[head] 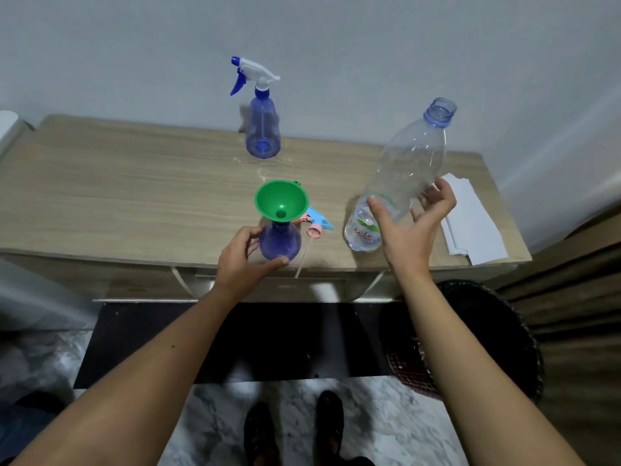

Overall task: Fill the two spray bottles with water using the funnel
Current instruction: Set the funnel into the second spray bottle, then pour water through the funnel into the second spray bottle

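Near front edge of wooden worktop (134,183): blue spray bottle (280,242), head off, green funnel (281,200) seated in its neck, bottle's neck hidden under funnel cone. Left hand (243,260) cupped around bottle's base, thumb and fingers curled on it. Just right, partly masked by funnel: pink-and-blue trigger sprayer head (314,227) lying flat, dip tube reaching to worktop edge. Right hand (408,227) beside uncapped clear water bottle (400,183), fingers spread and loosely bent, thumb on the bottle's front, fingers behind; firm grip or mere touch unclear. Bottle standing tilted, mouth leaning away to the right; water level inside hard to make out, label only partly readable. Toward back wall: second spray bottle (262,129), white-and-blue trigger head on, upright. Right end: white folded paper (470,227), partly behind right hand.
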